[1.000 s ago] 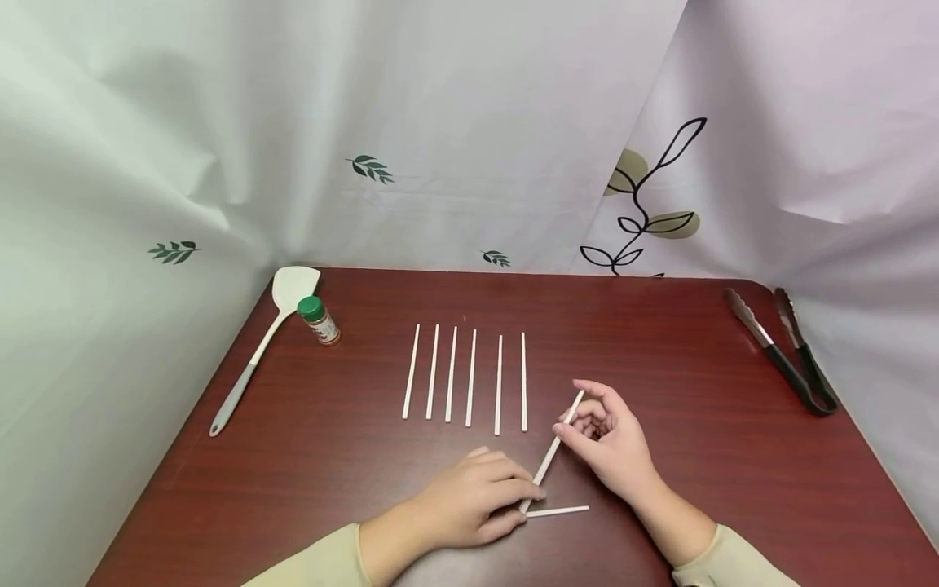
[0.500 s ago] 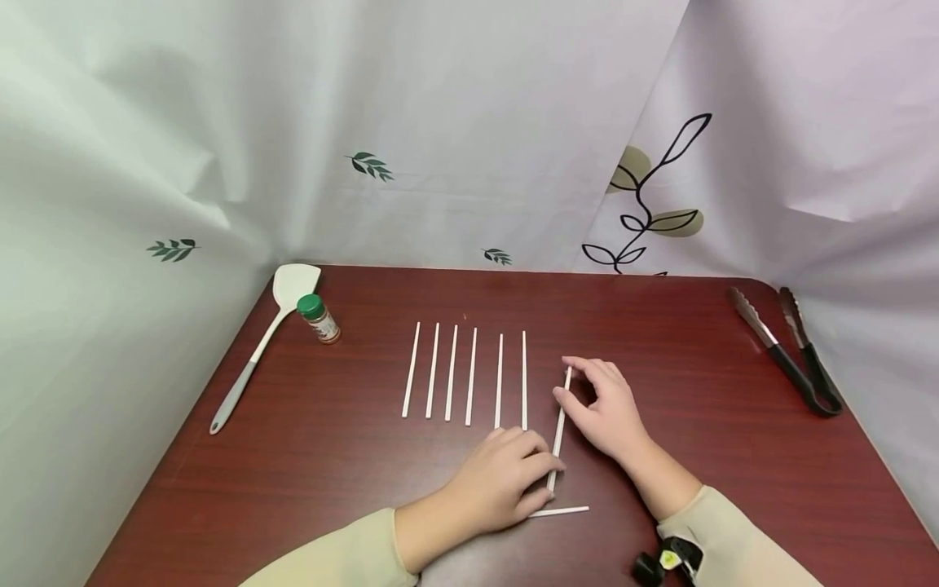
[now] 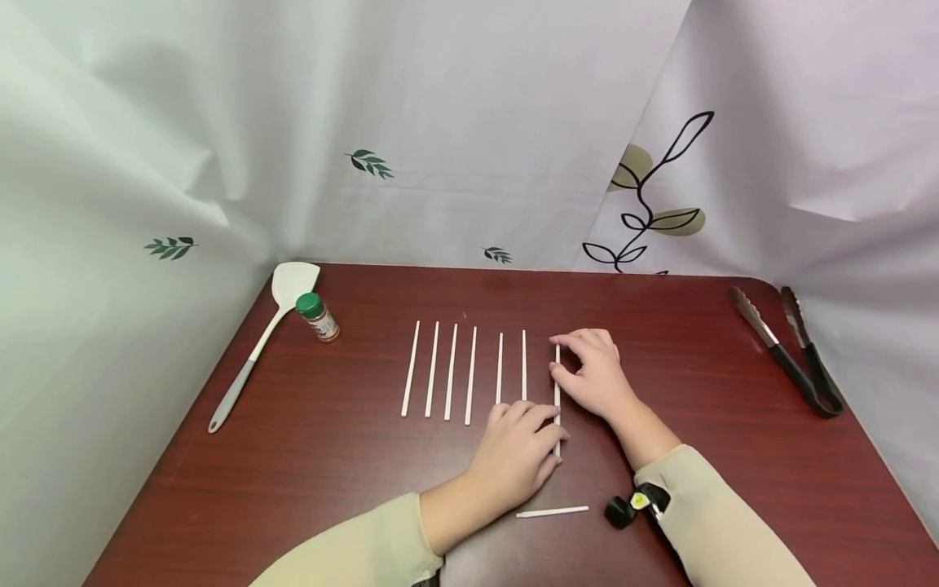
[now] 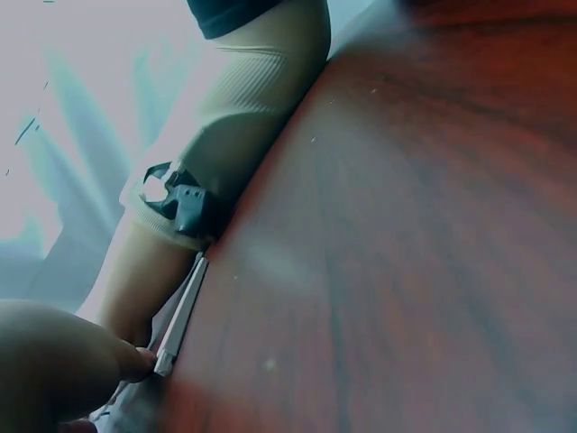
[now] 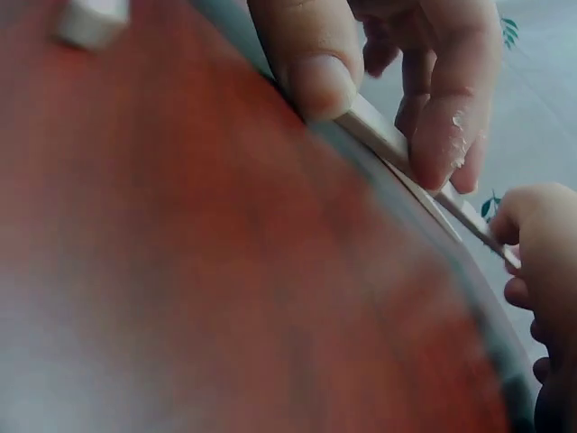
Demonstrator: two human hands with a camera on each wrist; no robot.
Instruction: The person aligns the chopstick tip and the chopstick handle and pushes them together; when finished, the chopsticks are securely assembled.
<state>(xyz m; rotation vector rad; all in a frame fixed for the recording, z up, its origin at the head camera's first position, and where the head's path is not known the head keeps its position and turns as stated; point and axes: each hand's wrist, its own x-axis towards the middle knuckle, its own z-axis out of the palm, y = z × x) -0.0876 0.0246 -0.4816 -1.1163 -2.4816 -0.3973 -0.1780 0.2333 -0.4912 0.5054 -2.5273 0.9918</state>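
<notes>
A white chopstick lies lengthwise near the right end of a row of several matching chopsticks. My right hand holds its far part; in the right wrist view the thumb and fingers pinch it from two sides. Toward its near end, my left hand pinches the same chopstick, its fingers draped across it. The left hand hides the near ends of two chopsticks in the row. Below the hands, a loose chopstick lies crosswise on the table. Part of my left hand shows at the lower left of its wrist view.
A white spatula with a grey handle and a green-capped spice jar are at the left of the dark red table. Black-handled tongs lie open by the right edge. A pale curtain hangs behind.
Both hands have moved away from the body, carrying the chopstick, which has swung from slanted to nearly parallel with the row. The crosswise chopstick has stayed in place.
</notes>
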